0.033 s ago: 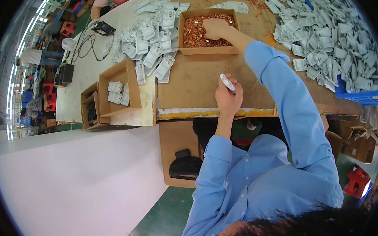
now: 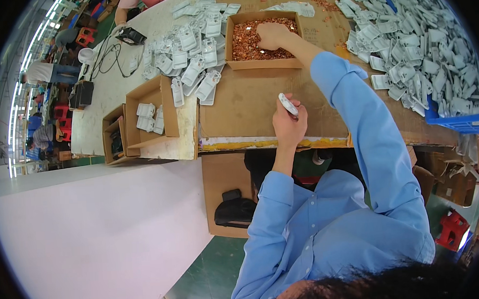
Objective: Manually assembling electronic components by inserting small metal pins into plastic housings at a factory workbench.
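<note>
My left hand [image 2: 290,124] is closed round a small white plastic casing [image 2: 288,104], held tilted above the near edge of the table. Up ahead, my right hand [image 2: 273,38] is down in a shallow cardboard box [image 2: 265,65] of small copper-coloured metal pieces [image 2: 245,43]. Its fingers are curled and pressed together among the pieces; whatever they may grip is hidden. To the left of that box lies a loose heap of white plastic casings [image 2: 193,69], some overlapping.
Many pale casings [image 2: 408,54] pile up at the right, partly in a blue crate [image 2: 455,123]. At the left edge stand a cardboard box [image 2: 168,107] with several casings and a smaller box [image 2: 109,136]. A black device with a cable [image 2: 130,36] sits farther off, near another person's arm [image 2: 121,15].
</note>
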The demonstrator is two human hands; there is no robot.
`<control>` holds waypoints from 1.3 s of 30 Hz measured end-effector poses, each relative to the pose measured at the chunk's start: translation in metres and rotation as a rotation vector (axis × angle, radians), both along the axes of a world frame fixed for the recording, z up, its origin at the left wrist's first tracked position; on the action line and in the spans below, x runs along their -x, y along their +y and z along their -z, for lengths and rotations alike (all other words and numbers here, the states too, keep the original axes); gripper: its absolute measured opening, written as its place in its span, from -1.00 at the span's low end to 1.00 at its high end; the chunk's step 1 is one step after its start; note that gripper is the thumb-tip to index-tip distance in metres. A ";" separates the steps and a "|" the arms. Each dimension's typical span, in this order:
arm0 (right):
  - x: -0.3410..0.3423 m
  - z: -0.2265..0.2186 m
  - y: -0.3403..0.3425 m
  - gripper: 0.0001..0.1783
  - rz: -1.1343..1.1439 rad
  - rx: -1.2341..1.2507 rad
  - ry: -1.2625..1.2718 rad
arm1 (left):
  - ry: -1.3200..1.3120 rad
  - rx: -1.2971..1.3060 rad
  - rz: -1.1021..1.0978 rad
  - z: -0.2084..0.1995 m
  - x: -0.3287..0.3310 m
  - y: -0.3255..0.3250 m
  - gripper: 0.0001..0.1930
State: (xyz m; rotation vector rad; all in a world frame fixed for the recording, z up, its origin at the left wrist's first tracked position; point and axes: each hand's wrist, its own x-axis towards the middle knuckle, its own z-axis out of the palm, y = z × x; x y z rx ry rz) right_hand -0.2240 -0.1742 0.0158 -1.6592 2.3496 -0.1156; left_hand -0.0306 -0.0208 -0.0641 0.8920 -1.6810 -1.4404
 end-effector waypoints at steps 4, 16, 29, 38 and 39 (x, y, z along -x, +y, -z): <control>0.010 -0.010 0.010 -0.60 0.003 0.082 -0.116 | -0.012 0.017 0.001 -0.002 0.001 0.001 -0.62; 0.032 0.004 0.130 -0.81 0.040 0.443 -0.736 | -0.016 0.099 -0.025 0.008 0.004 -0.001 -0.62; -0.049 0.043 0.313 -0.91 0.421 0.637 -1.474 | 0.112 0.054 0.045 0.016 0.000 -0.007 -0.64; -0.077 0.033 0.391 -0.89 0.500 0.772 -1.524 | 0.301 -0.442 0.350 -0.015 -0.025 0.068 -0.62; -0.079 0.032 0.394 -0.89 0.474 0.802 -1.446 | 0.303 -0.444 0.392 -0.016 -0.025 0.078 -0.62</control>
